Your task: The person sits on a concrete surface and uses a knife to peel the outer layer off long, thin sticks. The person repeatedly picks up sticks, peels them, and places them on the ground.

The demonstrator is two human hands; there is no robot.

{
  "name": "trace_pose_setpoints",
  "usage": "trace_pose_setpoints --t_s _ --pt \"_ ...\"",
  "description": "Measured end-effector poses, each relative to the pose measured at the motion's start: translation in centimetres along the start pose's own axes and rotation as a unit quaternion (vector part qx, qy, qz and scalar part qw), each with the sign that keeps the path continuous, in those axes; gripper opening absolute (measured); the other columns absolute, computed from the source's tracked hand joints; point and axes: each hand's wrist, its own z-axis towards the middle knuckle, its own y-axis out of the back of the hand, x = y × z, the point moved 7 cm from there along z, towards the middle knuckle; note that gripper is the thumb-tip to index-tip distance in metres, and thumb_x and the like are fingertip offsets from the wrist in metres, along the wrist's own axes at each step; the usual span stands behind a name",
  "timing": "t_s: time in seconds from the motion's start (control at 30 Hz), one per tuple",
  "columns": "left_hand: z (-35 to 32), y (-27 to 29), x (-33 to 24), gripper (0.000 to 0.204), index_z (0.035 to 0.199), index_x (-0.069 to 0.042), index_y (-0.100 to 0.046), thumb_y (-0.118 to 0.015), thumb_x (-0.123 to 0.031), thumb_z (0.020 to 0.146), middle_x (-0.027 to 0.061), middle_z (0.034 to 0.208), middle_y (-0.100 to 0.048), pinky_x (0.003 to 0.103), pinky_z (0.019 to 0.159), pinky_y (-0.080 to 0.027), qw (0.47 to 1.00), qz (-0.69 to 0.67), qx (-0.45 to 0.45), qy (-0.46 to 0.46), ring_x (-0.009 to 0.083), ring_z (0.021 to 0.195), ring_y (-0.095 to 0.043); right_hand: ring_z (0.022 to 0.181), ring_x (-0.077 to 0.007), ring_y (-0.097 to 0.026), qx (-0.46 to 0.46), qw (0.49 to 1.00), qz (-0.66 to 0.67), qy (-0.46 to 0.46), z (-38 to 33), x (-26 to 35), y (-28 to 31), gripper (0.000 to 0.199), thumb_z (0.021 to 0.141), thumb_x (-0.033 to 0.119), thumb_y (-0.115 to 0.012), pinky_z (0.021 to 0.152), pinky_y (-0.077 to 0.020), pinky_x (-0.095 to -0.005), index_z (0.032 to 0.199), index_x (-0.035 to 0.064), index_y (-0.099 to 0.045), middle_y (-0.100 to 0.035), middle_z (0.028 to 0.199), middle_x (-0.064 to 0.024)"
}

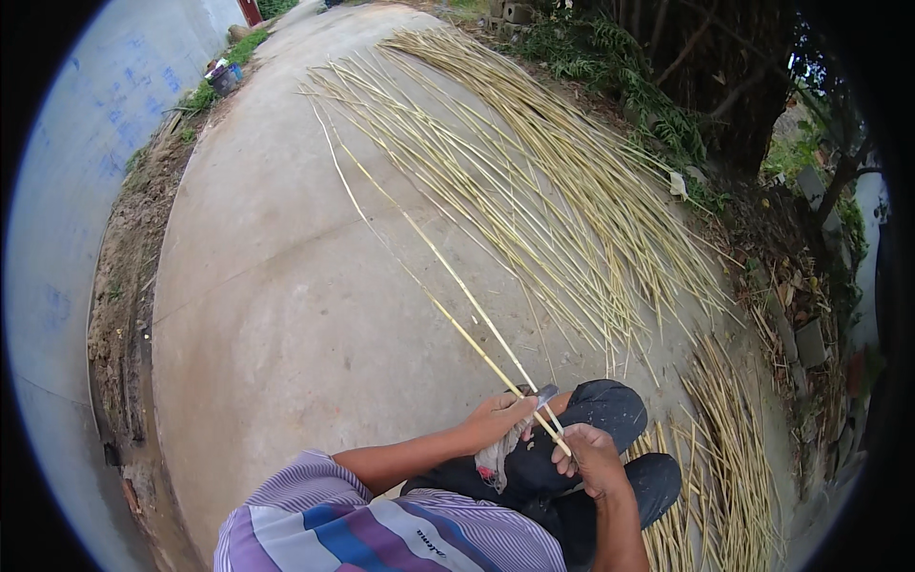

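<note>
Two long, thin cane-like stalks run from the concrete ahead toward my knees: a pale stalk [458, 283] and a yellower stalk [477, 348]. They come close together at my hands. My left hand [505, 414] is closed around them a short way from their near ends. Beside its fingers shows a small grey metal blade [546, 393]; how it is held is hidden. A worn, stained cloth [495, 460] hangs under this hand. My right hand [589, 454] pinches the near end of the stalks, close to my dark-trousered knee [610, 405].
Many similar stalks [562, 200] lie spread over the concrete path [276, 305] ahead and to the right. Another pile [734, 458] lies beside my right knee. Trees and shrubs [648, 105] border the right. A pale wall [67, 257] and a dirt strip [129, 248] run along the left.
</note>
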Motion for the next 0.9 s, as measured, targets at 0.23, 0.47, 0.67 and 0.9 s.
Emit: trace_pose_setpoints --t_s 0.23,0.47,0.67,0.9 --pt "3.4 2.9 1.2 0.035 0.105 -0.001 -0.061 -0.060 -0.035 0.097 0.0078 0.087 -0.065 0.026 0.057 -0.051 0.994 -0.091 -0.040 0.050 0.0131 0.067 -0.062 0.056 -0.0097 -0.059 -0.034 0.982 -0.135 0.124 0.7 2.7 -2.2 0.023 0.101 0.014 -0.045 0.054 -0.0464 -0.0242 0.109 -0.0018 -0.059 -0.067 0.076 -0.0078" --pt "9.0 0.1 -12.6 0.031 0.095 -0.001 -0.064 -0.065 -0.031 0.093 0.0062 0.079 -0.067 0.024 0.051 -0.046 0.994 0.055 0.022 -0.089 0.0099 0.059 -0.057 0.075 -0.0393 -0.064 -0.256 0.781 -0.393 0.413 -3.1 12.4 -3.1 0.030 0.090 0.004 -0.051 0.066 -0.0508 -0.0456 0.120 -0.0028 -0.055 -0.065 0.083 -0.0200" --pt "14.3 -0.4 -9.7 0.026 0.091 0.000 -0.069 -0.065 -0.026 0.089 0.0064 0.079 -0.070 0.024 0.057 -0.043 0.975 0.216 0.056 -0.006 0.0085 0.063 -0.055 0.084 -0.0387 -0.064 -0.240 0.767 -0.480 0.352 -1.5 9.8 0.2 0.035 0.089 0.006 -0.055 0.071 -0.0502 -0.0449 0.123 -0.0030 -0.053 -0.064 0.096 -0.0228" --pt "18.6 6.5 -3.2 0.026 0.094 0.002 -0.070 -0.064 -0.022 0.087 0.0103 0.074 -0.071 0.029 0.036 -0.035 0.990 0.085 -0.045 0.101 0.0103 0.041 -0.046 0.089 -0.0202 -0.062 -0.440 0.803 -0.272 0.296 -9.9 7.6 14.3 0.039 0.095 0.011 -0.055 0.079 -0.0500 -0.0324 0.130 -0.0051 -0.052 -0.063 0.105 -0.0157"
